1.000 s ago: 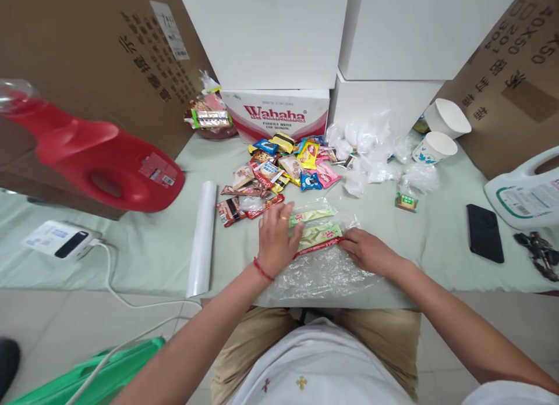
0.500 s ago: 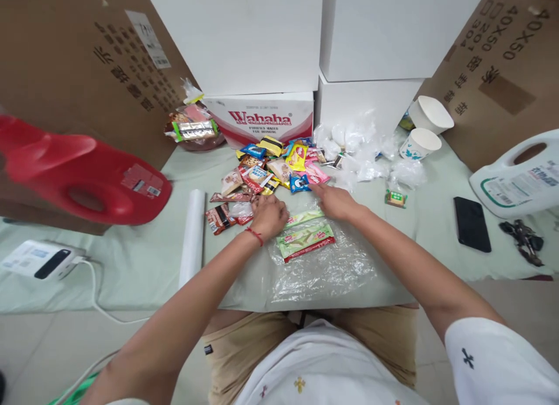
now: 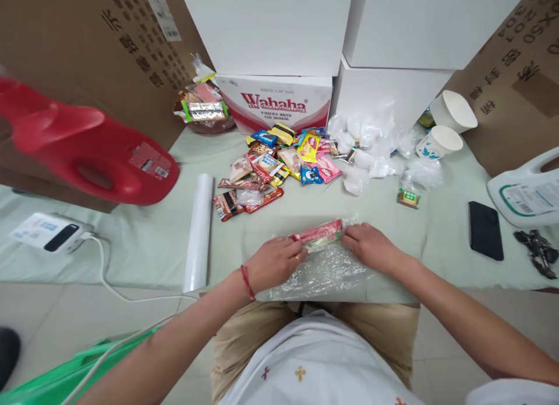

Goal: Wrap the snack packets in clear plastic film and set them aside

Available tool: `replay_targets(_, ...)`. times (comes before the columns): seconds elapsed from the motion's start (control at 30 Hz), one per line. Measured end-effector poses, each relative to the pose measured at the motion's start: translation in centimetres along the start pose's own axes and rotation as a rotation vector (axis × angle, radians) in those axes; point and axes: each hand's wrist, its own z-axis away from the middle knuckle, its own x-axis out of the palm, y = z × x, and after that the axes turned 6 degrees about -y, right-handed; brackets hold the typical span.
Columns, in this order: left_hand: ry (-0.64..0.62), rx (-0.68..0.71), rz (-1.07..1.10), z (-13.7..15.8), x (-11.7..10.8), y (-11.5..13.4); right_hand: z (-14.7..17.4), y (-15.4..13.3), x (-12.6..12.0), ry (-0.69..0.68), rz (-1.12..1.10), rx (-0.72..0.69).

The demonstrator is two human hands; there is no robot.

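Note:
Long snack packets (image 3: 321, 231), red and pale green, lie stacked on a sheet of clear plastic wrap (image 3: 323, 280) near the table's front edge. My left hand (image 3: 279, 262), with a red cord at the wrist and a ring, has its fingers closed at the packets' left end. At their right end my right hand (image 3: 369, 248) has its fingers bent and closed on the packets and the wrap around them. Part of the wrap is hidden under the hands. Beyond them lies a pile of small wrapped snacks (image 3: 273, 160).
A white roll (image 3: 200, 230) lies left of the wrap. Further left are a red jug (image 3: 100, 155) and a white device (image 3: 48, 233) with a cable. Wrapped bundles (image 3: 379, 149), paper cups (image 3: 439, 143), a phone (image 3: 486, 230) and a white bottle (image 3: 528, 189) stand or lie right.
Both hands have drawn back from the snack pile to the packets on the wrap. The packets now show a red face and are gripped at both ends. The view has shifted slightly.

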Motion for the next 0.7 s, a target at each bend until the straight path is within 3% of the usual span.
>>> replay_targets(0.2,0.030,-0.011,0.029,1.6,1.2,1.4,4.8,-2.7,4.4,0.304,-0.248,-0.087)
replay_targets(0.37,0.047,-0.081,0.057,1.3,0.7,1.4,6.4,-5.2,5.6,0.392,-0.237,-0.108)
replay_targets(0.47,0.073,-0.068,0.134,1.1,0.6,1.1,5.7,-4.9,4.0,0.397,-0.401,-0.129)
replay_targets(0.6,0.054,-0.033,0.191,0.9,0.5,0.8,3.2,-3.2,-0.4,0.355,-0.643,-0.131)
replay_targets(0.7,0.020,-0.012,0.220,0.3,0.3,0.6,-0.4,-1.9,-2.4,0.372,-0.639,-0.079)
